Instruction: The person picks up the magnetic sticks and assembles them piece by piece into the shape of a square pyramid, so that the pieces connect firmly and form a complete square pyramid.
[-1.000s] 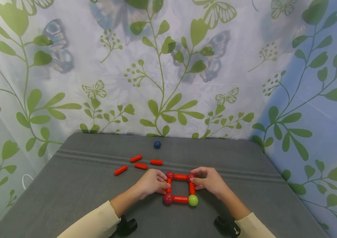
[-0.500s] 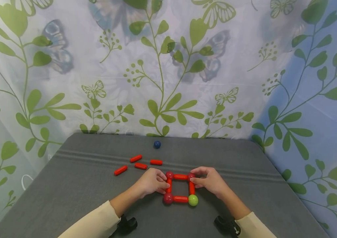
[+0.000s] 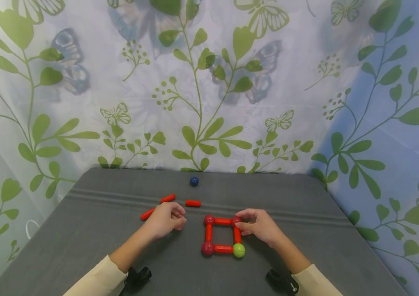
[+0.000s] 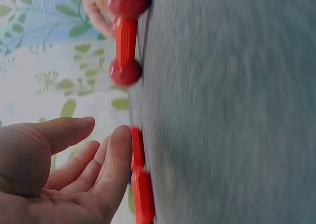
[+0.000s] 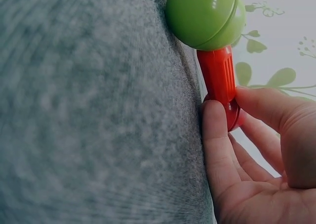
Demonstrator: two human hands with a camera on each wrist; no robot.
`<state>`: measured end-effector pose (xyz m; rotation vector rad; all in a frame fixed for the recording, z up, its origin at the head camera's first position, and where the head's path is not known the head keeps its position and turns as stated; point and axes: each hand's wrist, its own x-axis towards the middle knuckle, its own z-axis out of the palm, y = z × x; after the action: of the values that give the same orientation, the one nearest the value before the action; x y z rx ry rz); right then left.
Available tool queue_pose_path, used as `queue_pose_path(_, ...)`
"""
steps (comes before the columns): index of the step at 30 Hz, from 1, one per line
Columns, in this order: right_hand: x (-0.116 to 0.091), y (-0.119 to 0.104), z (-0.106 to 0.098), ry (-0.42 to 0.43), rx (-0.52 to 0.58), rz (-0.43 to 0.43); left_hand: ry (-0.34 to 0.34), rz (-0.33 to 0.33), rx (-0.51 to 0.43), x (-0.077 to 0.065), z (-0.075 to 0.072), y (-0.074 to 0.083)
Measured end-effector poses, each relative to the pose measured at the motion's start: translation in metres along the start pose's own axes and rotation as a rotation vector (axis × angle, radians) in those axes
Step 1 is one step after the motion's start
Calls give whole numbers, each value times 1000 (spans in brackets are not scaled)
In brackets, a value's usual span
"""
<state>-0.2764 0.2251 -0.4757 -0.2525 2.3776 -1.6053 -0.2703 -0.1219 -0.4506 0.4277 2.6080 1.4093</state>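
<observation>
A square of red rods joined by balls lies flat on the grey table. Three corner balls are dark red and the near right one is a green ball. My right hand pinches the far right red ball where its red rod joins. Left of the square, my left hand is off it, its fingers relaxed with nothing between them. Close beyond that hand lie loose red rods, two of which show by its fingertips in the left wrist view; another is hidden behind the hand.
A blue ball sits near the back edge of the grey table. One loose red rod lies between it and the square. Behind the table hangs a curtain printed with leaves and butterflies.
My left hand has let go of the square's left side and moved left toward the loose rods, covering one of them. My right hand keeps its hold on the far right corner.
</observation>
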Motion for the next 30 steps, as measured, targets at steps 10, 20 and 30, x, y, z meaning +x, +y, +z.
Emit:
queue_pose_path(10, 0, -3, -2, -44, 18, -10, 38, 82, 224, -3, -45, -23)
queue_pose_path(20, 0, -3, -3, -60, 19, -8, 32, 84, 279, -3, -80, -48)
queue_pose_path(30, 2, -1, -4, -68, 25, -9, -70, 16, 310, 5, -93, -62)
